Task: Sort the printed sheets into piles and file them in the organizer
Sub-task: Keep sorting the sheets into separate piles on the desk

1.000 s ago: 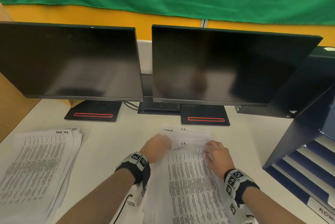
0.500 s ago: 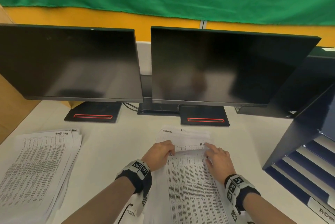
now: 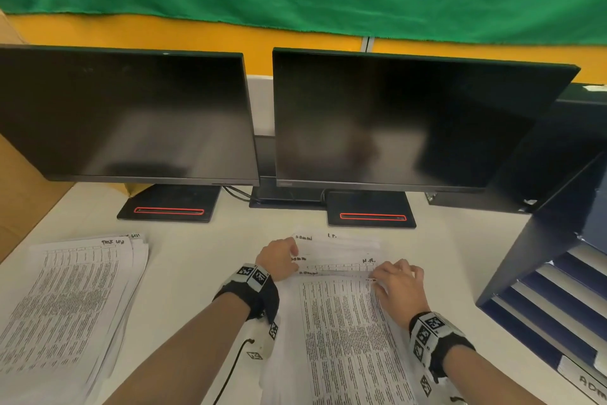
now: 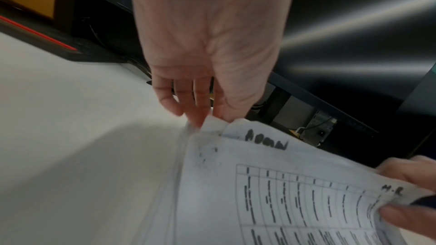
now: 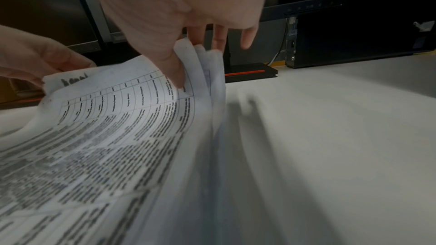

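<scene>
White, thin printed paper sheets (image 3: 345,332) flex and slip; your left hand (image 3: 277,258) and right hand (image 3: 395,286) each pinch a far corner, so peel one there.

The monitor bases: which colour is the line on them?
Red, on the black monitor bases; the head view shows it best.

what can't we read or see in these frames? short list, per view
- Head: printed text on the centre stack and the left pile is too small to read.
- Head: organizer is cut by the right edge; its label shows only "AD".
- Left wrist: left hand covers the sheets' far corner; print is motion-blurred.
- Right wrist: right hand hides the corner mark; lower text is blurred.
</scene>
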A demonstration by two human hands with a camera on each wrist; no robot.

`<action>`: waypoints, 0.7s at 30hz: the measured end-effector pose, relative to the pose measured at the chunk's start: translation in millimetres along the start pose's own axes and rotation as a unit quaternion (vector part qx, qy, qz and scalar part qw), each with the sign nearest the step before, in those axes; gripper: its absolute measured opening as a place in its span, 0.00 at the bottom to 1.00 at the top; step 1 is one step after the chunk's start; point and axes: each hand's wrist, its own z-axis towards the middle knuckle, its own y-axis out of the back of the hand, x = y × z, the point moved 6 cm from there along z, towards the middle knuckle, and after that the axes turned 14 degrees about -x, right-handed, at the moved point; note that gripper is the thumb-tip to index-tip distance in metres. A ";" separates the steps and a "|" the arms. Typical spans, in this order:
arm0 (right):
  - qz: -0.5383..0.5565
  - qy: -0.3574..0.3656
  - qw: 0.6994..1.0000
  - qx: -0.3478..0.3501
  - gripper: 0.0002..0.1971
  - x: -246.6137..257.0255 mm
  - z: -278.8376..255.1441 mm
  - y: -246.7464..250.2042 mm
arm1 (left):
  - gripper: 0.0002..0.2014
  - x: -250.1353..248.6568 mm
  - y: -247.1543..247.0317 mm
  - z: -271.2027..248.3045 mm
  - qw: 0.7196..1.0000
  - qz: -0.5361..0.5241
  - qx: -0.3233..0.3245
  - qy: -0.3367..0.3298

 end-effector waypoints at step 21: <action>0.199 -0.254 0.944 0.065 0.24 -26.2 11.2 -1.2 | 0.31 8.5 20.8 -20.0 0.973 -0.228 -0.014 0.025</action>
